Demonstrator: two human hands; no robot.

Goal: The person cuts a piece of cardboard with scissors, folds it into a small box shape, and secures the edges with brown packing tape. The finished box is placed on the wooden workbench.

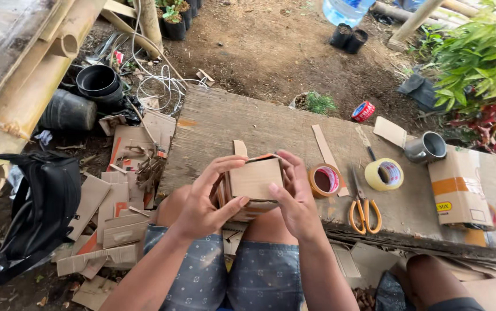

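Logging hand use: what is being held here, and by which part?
A small cardboard box, held between both hands: left hand on its left side, right hand on its right side.

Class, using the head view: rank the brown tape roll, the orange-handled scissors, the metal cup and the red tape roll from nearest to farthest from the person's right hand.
From the right hand:
1. Brown tape roll, just to its right on the board.
2. Orange-handled scissors, further right, near the board's front edge.
3. Metal cup, far right, toward the back.
4. Red tape roll, on the ground beyond the board; close to the cup's rank.
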